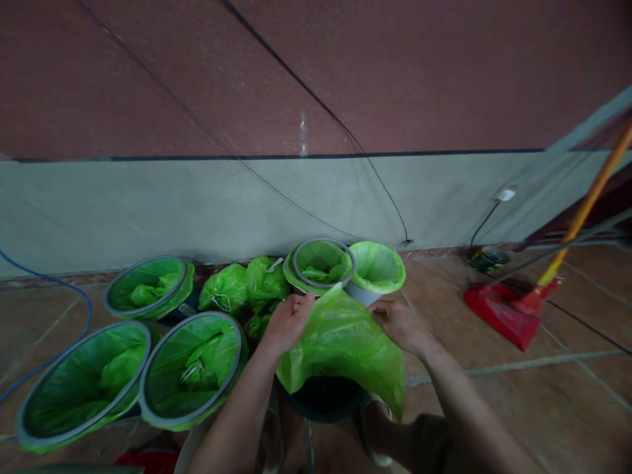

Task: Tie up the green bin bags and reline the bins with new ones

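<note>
A bright green plastic bag is stretched between my two hands, its loose lower edge hanging over a dark bin between my feet. My left hand pinches the bag's upper left edge. On the other side, my right hand has its fingers closed on the upper right edge. Behind the bag stand a bin with a grey ring and a pale bin, both lined in green. The inside of the dark bin is mostly hidden by shadow and the bag.
Several green-lined bins with grey rims, such as this one, stand at the left. Tied green bags lie by the wall. A red dustpan and a yellow-orange handle are at the right. A blue hose curves across the left floor.
</note>
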The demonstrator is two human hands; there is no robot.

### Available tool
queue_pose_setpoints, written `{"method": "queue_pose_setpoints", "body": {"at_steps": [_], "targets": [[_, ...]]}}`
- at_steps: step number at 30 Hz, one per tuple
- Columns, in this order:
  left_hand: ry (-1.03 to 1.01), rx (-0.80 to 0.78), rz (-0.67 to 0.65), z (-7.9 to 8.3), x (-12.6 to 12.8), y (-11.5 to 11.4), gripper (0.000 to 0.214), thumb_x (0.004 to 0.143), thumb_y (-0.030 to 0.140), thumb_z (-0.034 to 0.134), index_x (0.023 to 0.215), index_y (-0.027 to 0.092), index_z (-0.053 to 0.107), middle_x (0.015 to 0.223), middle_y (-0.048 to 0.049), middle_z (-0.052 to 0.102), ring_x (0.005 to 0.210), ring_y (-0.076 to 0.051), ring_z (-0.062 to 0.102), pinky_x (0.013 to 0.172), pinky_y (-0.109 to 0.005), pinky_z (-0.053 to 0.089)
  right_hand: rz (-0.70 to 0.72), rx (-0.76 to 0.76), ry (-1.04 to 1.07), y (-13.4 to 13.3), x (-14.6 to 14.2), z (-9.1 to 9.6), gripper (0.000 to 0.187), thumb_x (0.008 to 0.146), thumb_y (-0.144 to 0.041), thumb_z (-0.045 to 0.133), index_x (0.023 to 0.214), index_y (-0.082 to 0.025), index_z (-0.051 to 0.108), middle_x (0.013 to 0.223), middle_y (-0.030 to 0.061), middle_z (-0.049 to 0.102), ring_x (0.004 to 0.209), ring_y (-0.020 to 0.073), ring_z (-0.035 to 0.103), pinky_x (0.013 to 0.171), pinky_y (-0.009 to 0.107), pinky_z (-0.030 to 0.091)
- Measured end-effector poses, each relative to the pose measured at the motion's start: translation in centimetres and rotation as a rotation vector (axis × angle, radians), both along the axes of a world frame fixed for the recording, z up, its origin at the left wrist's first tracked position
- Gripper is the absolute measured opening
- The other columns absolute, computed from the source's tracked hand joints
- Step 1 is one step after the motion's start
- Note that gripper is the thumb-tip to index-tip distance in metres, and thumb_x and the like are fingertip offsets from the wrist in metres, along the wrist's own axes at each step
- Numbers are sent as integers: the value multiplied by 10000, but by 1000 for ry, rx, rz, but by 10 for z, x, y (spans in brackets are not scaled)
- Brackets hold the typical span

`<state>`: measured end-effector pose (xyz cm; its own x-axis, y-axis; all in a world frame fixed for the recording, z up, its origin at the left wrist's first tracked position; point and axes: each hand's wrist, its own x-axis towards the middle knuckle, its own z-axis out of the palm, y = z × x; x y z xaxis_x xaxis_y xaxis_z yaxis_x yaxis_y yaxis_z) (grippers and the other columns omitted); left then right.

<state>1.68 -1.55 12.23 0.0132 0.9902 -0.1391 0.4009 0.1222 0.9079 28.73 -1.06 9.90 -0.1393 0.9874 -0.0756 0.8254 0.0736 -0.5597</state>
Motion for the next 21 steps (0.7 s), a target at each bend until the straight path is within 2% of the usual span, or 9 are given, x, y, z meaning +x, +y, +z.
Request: {"method": "queue_pose_setpoints", "body": {"at_steps": [2,4,7,10,13,15,19,21], "targets": [[17,-58,-31,-5,2,-2,541,726,620,665,1032,175,658,953,-101,740,894,-250,681,771,-299,467,-22,8,-28,1,-2,0,288,801,-138,513,932,-234,751,938,43,759,883,219,688,784,305,487],[56,-84,-16,-10,5,-3,744,642,559,763,1242,161,576,1204,-160,682,1090,-299,644,894,-327,453,-34,36,-54,2,-1,1,280,788,-128,523,901,-240,753,943,43,759,907,223,683,804,309,481],[174,-40,14,-17,12,-2,789,709,493,721,1363,124,480,1410,-213,533,1310,-330,503,1040,-358,381,34,13,-34,0,0,4,272,785,-125,507,834,-242,748,923,33,756,907,219,678,810,309,478],[268,31,-63,-21,22,2,739,804,458,631,1414,99,421,1404,-213,535,1314,-310,502,1068,-368,375,185,-79,32,-4,-5,8,279,770,-121,490,829,-232,739,911,22,749,885,205,673,813,309,481],[396,92,-150,-25,33,4,689,826,367,617,1423,94,410,1373,-199,564,1246,-290,559,1054,-372,404,317,-155,69,-10,-16,8,281,752,-129,503,869,-217,743,912,25,743,881,202,666,832,316,481],[495,75,-171,-27,37,5,626,831,265,595,1412,106,426,1298,-179,623,1161,-272,616,1014,-363,440,370,-186,65,-13,-22,5,280,749,-141,518,896,-209,746,923,32,742,876,204,664,828,316,478],[638,1,-120,-26,35,5,507,840,111,492,1347,119,507,1108,-151,713,1035,-249,676,936,-335,478,373,-211,-9,-18,-26,-1,272,723,-148,569,915,-208,752,942,50,740,894,220,657,829,317,465],[617,6,-93,-24,30,6,453,838,95,482,1283,111,565,1076,-153,721,1020,-249,679,928,-335,477,335,-225,-51,-20,-23,-1,274,706,-136,576,901,-209,755,942,58,738,906,225,653,816,306,459]]}}
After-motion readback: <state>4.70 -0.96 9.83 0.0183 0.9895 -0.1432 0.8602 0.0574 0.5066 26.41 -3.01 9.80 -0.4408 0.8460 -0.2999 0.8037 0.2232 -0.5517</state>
